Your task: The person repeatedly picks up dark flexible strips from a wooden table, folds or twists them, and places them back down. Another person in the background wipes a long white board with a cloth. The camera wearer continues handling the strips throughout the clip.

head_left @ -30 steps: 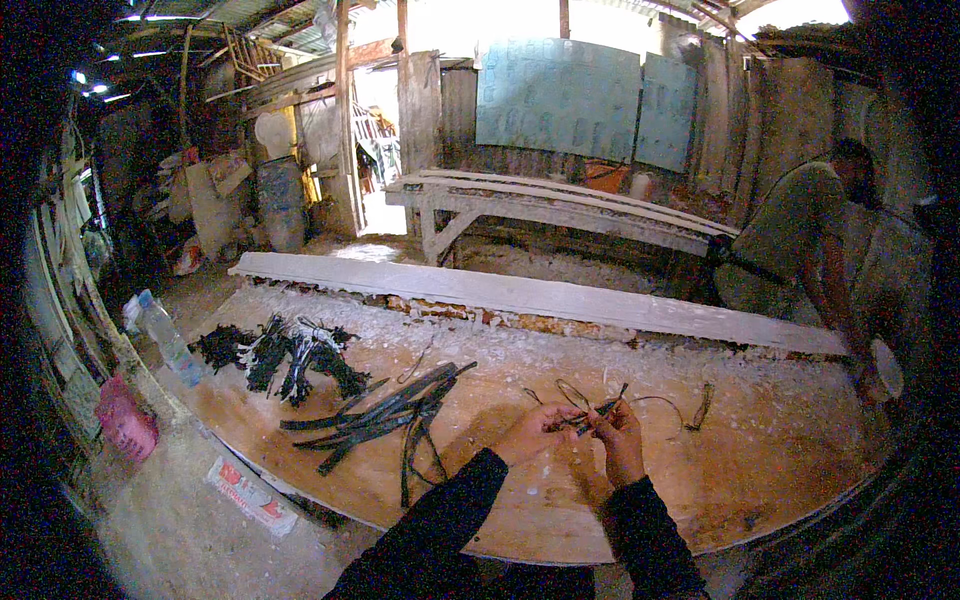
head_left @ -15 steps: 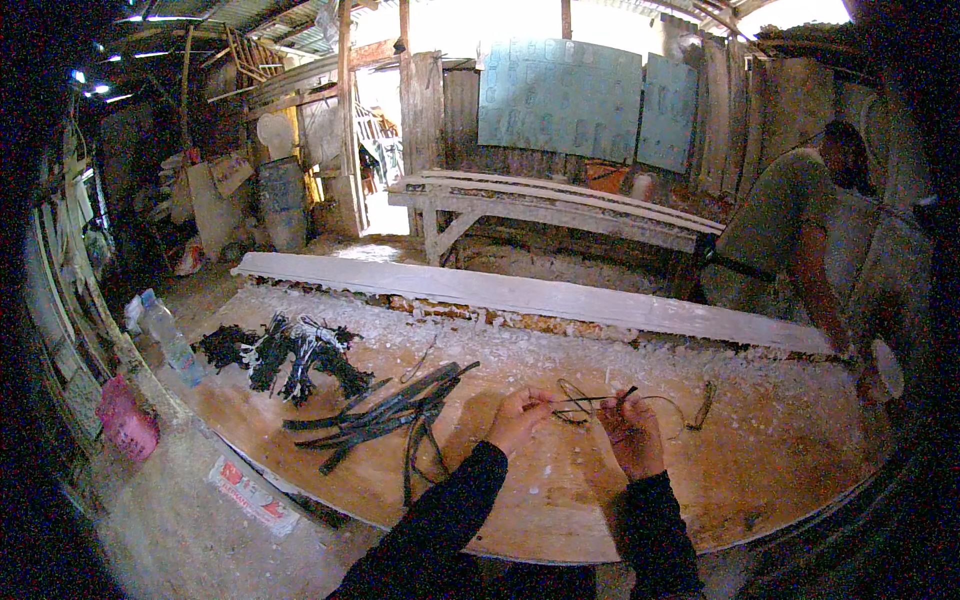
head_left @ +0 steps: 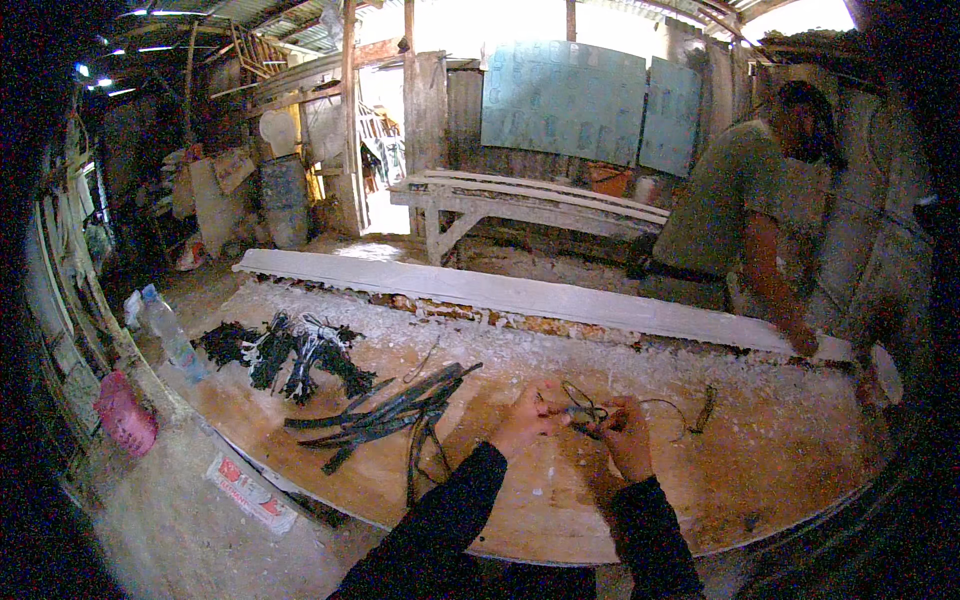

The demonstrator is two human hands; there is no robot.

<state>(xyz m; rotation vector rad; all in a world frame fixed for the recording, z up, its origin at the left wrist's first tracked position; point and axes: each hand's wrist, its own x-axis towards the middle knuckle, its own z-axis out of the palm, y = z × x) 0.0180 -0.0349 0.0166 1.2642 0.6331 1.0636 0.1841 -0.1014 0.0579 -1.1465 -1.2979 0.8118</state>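
Note:
Above the middle of the wooden tabletop (head_left: 560, 515), my left hand (head_left: 522, 422) and my right hand (head_left: 628, 440) are close together, with fingers pinched. Between them is a thin black strip (head_left: 588, 431), gripped by the right fingertips and meeting the left ones; its ends are too blurred to follow. Thin looped cord (head_left: 570, 391) shows just beyond the fingers. Left of my hands lies a loose pile of flat black strips (head_left: 395, 412). Farther left sit several tied bundles of short dark strands (head_left: 290, 355). A short dark piece (head_left: 705, 408) lies right of my right hand, beside a curved thin strand.
A long white-coated beam (head_left: 500, 290) runs along the table's far side, with white crumbs before it. At far right a co-worker (head_left: 715, 200) leans over, one hand on the beam's end. A plastic bottle (head_left: 172, 335) and pink bag (head_left: 127, 412) are at left. Behind stands a bench (head_left: 520, 207).
My hands have drawn closer together, and the strip that was stretched between them is now bunched at the fingers. The co-worker has shifted left, reaching along the beam.

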